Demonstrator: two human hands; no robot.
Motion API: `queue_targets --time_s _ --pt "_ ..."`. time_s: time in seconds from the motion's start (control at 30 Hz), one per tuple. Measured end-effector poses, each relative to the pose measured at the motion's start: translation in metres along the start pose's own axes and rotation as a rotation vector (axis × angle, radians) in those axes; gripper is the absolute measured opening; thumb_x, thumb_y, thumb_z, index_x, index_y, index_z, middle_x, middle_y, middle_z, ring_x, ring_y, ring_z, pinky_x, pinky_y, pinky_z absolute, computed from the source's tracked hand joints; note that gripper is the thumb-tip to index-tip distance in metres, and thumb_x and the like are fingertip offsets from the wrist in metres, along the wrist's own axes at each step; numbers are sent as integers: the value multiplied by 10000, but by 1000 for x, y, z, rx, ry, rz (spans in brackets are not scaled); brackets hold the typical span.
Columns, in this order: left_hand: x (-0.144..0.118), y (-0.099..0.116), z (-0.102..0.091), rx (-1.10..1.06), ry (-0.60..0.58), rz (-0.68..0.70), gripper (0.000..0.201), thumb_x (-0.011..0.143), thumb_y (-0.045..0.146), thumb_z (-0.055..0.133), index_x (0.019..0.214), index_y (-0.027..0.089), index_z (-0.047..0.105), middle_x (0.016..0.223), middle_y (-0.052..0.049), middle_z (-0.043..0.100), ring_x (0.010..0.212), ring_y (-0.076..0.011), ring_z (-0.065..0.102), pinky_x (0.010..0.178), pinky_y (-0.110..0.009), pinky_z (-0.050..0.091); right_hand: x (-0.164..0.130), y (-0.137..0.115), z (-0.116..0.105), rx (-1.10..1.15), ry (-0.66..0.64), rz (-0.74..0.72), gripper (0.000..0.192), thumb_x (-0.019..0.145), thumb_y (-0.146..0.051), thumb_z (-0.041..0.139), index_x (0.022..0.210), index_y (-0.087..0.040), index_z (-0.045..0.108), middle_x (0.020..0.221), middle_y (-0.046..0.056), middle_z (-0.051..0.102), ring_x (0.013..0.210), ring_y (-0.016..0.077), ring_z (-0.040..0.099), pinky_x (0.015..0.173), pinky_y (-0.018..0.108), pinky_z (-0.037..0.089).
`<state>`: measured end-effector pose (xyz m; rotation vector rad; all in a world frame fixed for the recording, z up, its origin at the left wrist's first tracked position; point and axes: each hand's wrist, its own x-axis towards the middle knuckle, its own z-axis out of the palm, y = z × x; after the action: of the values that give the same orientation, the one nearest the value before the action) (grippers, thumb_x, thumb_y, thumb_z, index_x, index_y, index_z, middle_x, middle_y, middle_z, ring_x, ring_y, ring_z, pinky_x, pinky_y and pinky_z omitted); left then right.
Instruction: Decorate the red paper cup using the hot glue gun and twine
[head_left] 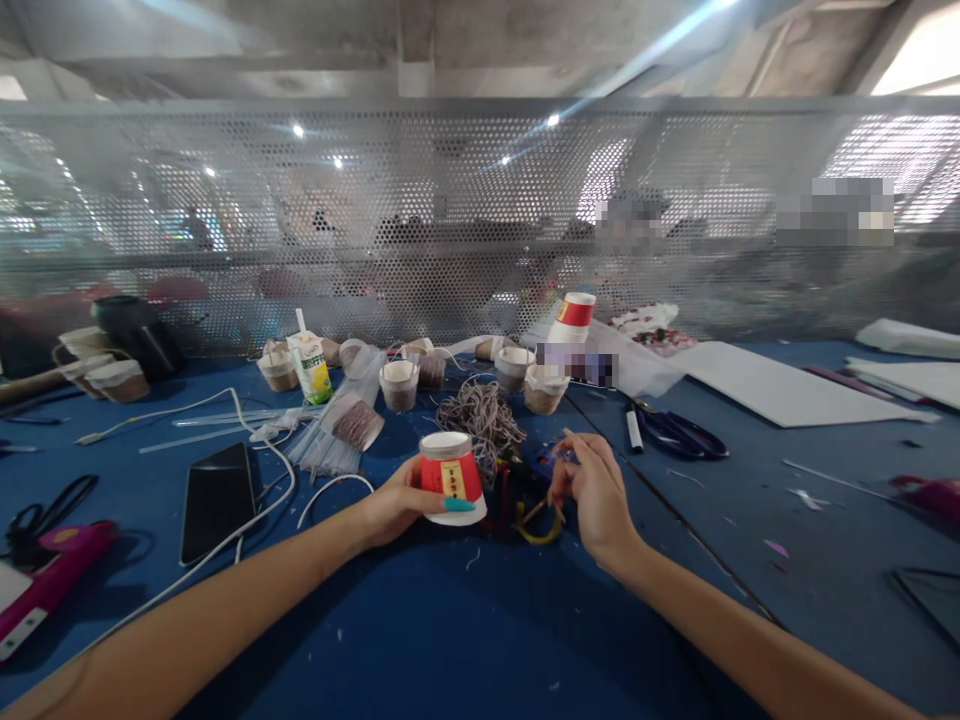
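My left hand [394, 505] grips an upside-down red paper cup [450, 477] with a white rim and a yellow label, held just above the blue table [465, 640]. My right hand [592, 495] is beside it on the right, with its fingers pinched on a thin stick-like piece over a blue glue gun [551, 462] and a yellow loop [540, 525]. A tangle of grey-brown cord [484, 415] lies just behind the cup.
Several cord-wrapped cups [399, 385] and a stack of red cups [574, 318] stand at the back by the perforated metal screen. A juice carton [310, 365], a black phone [217, 500], a white cable, scissors [679, 432], a marker [634, 428], white sheets [787, 390] and a pink glue gun [52, 580] lie around.
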<state>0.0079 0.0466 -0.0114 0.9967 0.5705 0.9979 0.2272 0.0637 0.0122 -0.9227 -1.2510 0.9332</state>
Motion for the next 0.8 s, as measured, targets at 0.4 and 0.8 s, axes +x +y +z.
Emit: queue_targets --time_s 0.4,0.8 --pt "1 -2 7 7 136 28 612 402 70 841 964 157 614 913 -49 701 854 -197 632 799 -328 471 -30 -28 3 -455 -1000 -434 294 943 -412 315 939 -211 530 1198 132 596 565 113 518 575 298 489" --pt "1 -3 3 4 89 66 613 461 200 855 1022 133 617 895 -63 701 821 -200 642 820 -357 471 -26 -15 3 -229 -750 -285 357 962 -395 336 1038 -172 604 768 36 600 434 65 453 464 208 499"
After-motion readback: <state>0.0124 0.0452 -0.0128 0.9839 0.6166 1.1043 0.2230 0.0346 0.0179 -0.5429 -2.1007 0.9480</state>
